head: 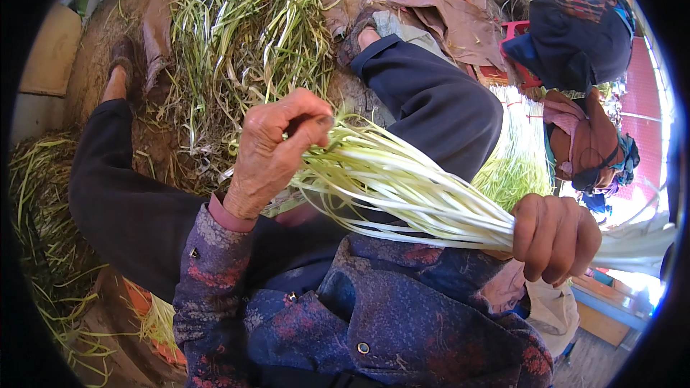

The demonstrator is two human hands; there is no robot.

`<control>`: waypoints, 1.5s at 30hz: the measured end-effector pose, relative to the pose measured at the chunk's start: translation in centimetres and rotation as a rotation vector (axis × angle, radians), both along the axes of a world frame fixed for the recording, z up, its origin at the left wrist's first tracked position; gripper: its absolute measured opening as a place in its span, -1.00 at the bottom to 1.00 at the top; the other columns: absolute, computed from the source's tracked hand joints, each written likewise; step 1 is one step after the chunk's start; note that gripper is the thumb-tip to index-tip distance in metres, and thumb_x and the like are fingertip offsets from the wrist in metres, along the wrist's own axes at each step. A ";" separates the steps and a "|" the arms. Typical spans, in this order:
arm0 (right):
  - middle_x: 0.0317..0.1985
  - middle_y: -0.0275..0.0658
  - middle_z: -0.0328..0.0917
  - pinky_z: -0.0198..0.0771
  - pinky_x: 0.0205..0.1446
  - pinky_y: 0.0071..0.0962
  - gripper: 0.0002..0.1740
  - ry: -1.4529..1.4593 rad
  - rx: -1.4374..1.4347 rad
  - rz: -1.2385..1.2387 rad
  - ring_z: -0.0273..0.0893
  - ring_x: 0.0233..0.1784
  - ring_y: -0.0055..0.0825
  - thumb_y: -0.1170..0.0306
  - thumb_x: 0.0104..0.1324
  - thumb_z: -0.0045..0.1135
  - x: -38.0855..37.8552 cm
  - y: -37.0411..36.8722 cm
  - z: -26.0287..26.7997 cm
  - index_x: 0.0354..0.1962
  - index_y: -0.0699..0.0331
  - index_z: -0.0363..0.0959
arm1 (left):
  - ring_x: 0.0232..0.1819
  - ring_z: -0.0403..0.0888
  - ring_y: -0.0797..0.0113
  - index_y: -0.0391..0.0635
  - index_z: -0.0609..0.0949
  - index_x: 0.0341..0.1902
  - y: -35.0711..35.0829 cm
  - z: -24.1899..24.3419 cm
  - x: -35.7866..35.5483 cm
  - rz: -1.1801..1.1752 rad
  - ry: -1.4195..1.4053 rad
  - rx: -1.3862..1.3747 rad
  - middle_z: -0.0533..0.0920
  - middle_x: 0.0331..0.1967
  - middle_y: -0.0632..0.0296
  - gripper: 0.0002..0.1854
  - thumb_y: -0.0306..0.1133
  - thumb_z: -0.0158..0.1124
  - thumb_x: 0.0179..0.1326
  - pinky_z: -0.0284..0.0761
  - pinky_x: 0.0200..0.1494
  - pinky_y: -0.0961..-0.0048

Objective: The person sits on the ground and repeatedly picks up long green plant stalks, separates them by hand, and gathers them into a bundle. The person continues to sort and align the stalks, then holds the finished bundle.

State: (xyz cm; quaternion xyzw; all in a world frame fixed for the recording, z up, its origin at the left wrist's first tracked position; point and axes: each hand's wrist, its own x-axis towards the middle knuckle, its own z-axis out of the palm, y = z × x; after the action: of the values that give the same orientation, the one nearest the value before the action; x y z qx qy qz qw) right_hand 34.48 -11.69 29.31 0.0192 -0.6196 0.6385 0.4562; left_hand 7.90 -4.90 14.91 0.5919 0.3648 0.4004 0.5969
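My right hand is closed around a bundle of pale stalks with yellow-green leaves, gripping its white part at the right. The bundle lies slanting across my lap, its leafy ends towards the upper left. At those ends is my left hand, with thumb and fingertips pinched together by the leaf tips. Whether a leaf is between its fingers cannot be told. Beyond the hands, between my legs, lies a heap of loose green and yellow leaves.
Another leaf heap lies at the left. Tied bundles of stalks stand beyond my knee at the right. Two people sit bent over at the upper right, one near a red plastic stool. Brown cloth lies on the ground.
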 end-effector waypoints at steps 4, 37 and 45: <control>-0.63 -0.29 0.52 0.31 -0.37 -0.43 -0.73 -0.033 0.005 -0.004 0.53 -0.59 -0.44 0.41 0.41 -0.02 -0.1 0.6 -0.4 -0.52 0.22 0.39 | -0.46 0.56 0.56 -0.24 0.57 -0.28 0.2 0.1 -0.8 0.051 -0.028 0.069 0.60 -0.54 0.30 -0.97 -0.56 0.17 0.23 0.43 -0.35 0.59; -0.57 -0.48 0.10 -0.09 -0.34 -0.56 -0.64 0.222 -0.173 -1.049 -0.03 -0.48 -0.63 0.40 -0.18 0.03 -4.9 2.5 -4.2 -0.42 0.08 0.06 | -0.17 0.55 0.04 -0.16 0.58 -0.08 -0.6 1.3 1.2 0.073 0.268 0.688 0.55 -0.25 0.08 -0.65 -0.46 0.40 0.01 0.50 -0.15 0.22; -0.54 -0.48 0.11 -0.04 -0.26 -0.56 -0.69 0.466 -0.184 -0.941 0.02 -0.43 -0.62 0.46 -0.06 0.04 -5.5 3.6 -5.3 -0.41 0.07 0.09 | -0.23 0.57 0.08 -0.05 0.55 0.10 -3.4 0.3 2.8 -0.216 0.278 0.592 0.52 -0.25 0.10 -0.45 -0.39 0.45 -0.05 0.50 -0.21 0.23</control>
State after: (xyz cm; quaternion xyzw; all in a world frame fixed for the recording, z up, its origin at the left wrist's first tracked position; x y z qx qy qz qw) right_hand 29.00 -8.13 23.98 -0.1595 -0.3847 0.3954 0.8186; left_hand 10.73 -8.27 15.26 0.8235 0.2460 0.3389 0.3826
